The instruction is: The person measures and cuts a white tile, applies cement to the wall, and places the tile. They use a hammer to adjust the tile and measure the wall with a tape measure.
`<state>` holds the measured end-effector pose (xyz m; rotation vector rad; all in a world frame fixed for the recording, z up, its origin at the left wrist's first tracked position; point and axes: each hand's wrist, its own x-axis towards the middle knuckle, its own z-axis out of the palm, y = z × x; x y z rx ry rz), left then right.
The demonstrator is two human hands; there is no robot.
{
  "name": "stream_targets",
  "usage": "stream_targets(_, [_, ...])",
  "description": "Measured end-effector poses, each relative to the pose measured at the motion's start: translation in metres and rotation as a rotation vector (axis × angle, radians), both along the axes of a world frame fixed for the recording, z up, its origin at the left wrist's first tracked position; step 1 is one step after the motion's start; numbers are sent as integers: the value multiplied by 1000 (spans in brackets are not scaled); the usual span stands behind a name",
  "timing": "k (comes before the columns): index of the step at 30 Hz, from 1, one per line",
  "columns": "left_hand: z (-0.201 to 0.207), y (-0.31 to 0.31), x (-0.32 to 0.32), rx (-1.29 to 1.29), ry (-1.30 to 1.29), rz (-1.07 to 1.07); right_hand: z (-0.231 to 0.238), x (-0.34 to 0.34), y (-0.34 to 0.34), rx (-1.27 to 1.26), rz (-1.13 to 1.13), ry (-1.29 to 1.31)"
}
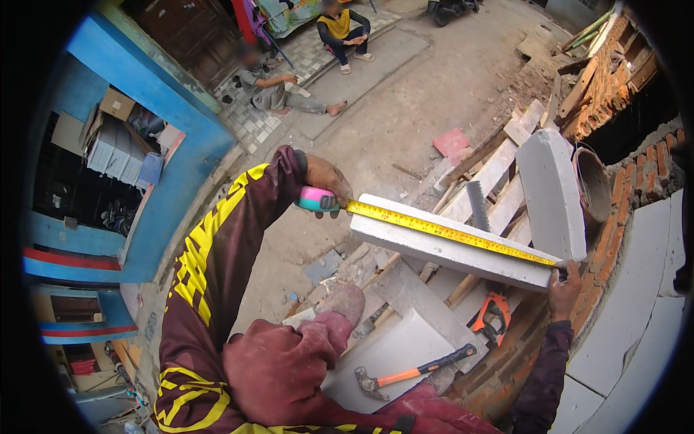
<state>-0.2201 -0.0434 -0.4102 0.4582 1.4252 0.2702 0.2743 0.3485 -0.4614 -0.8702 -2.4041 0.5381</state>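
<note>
The left hand (327,179) grasps the pink and turquoise tape measure (316,199); right of this hand, the yellow blade (434,228) lies along 1 white block (448,253); 1 orange saw (496,299) rests left below the right hand (565,291), which grips the blade's end

The long block (448,252) looks matt and chalky, its side finely grained. Along its upper edge runs a smooth yellow tape blade (448,233) from a smooth plastic case (316,199). The hammer (412,375) has a worn metal head. Planks (489,173) are rough wood, bricks (614,235) coarse, sleeves (210,246) soft cloth.
</note>
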Motion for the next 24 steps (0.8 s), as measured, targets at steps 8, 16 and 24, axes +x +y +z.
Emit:
stream_targets(8, [-2, 4, 0, -13, 40, -28, -4, 7, 3, -27, 17, 15])
stream_targets(16, [-4, 10, 1, -9, 27, -27, -3, 7, 4, -16, 0, -6])
stream_targets(24, [-1, 15, 4, -22, 30, -43, -3, 10, 4, -58, 9, 39])
